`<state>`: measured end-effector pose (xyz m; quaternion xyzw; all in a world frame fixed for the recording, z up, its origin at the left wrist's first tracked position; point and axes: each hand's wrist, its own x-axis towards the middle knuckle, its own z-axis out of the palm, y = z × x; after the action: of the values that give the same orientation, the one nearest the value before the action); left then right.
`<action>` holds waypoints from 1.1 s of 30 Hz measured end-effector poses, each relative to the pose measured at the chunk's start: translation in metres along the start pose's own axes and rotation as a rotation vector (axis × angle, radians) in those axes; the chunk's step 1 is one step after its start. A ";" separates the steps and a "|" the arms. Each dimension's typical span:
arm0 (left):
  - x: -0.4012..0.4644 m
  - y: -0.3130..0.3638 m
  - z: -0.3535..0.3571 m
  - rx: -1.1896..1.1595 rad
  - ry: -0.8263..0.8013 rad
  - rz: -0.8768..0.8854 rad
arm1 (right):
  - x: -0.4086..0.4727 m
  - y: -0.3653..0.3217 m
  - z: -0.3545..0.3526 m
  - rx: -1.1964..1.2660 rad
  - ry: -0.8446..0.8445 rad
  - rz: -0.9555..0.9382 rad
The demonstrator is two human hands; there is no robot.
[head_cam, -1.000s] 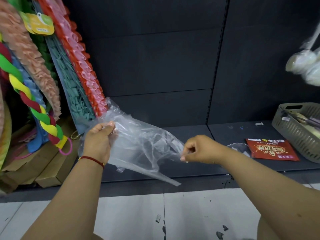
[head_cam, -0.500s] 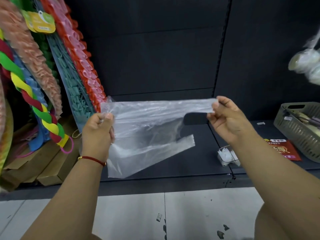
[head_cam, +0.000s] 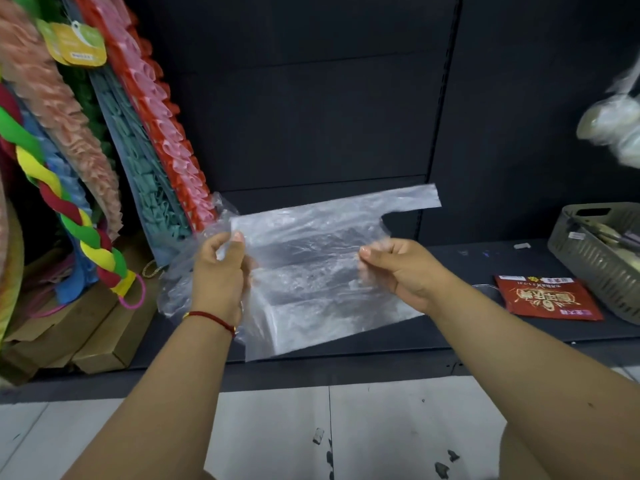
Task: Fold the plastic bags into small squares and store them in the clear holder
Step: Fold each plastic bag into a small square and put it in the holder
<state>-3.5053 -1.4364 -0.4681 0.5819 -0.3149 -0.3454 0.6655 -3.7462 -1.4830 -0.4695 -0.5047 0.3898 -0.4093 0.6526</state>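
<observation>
Both hands, left (head_cam: 221,271) and right (head_cam: 398,268), are pinching the bag (head_cam: 311,271). It is stretching sideways between them, handle (head_cam: 408,199) jutting rightward.

- Red foil packet with gold print (head_cam: 549,298), flat on the dark shelf (head_cam: 450,327), just beside the basket.
- Grey-green slatted plastic basket (head_cam: 595,261), right end of shelf, oddments inside.
- Ruffled ribbon trims in red and pink (head_cam: 162,133), teal (head_cam: 145,181) and peach (head_cam: 59,109), leaning at left.
- Braided red, yellow and green cord (head_cam: 69,209).
- Yellow hang tag (head_cam: 78,45).
- Brown cardboard boxes (head_cam: 100,341), lower left.
- White tiled floor (head_cam: 277,431), dark specks.
</observation>
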 end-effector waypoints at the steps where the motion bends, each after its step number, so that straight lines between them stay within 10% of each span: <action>1: -0.003 0.002 0.000 -0.008 -0.055 -0.037 | 0.000 -0.001 -0.002 -0.021 0.016 -0.009; 10: -0.007 -0.002 -0.003 0.123 -0.261 0.056 | 0.001 -0.003 -0.017 -0.105 0.276 -0.113; 33: -0.010 0.012 -0.006 0.543 -0.196 0.356 | -0.007 -0.011 -0.033 -0.645 0.147 -0.128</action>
<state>-3.5049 -1.4238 -0.4567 0.6379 -0.5545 -0.1816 0.5027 -3.7805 -1.4891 -0.4646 -0.6778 0.5129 -0.3403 0.4022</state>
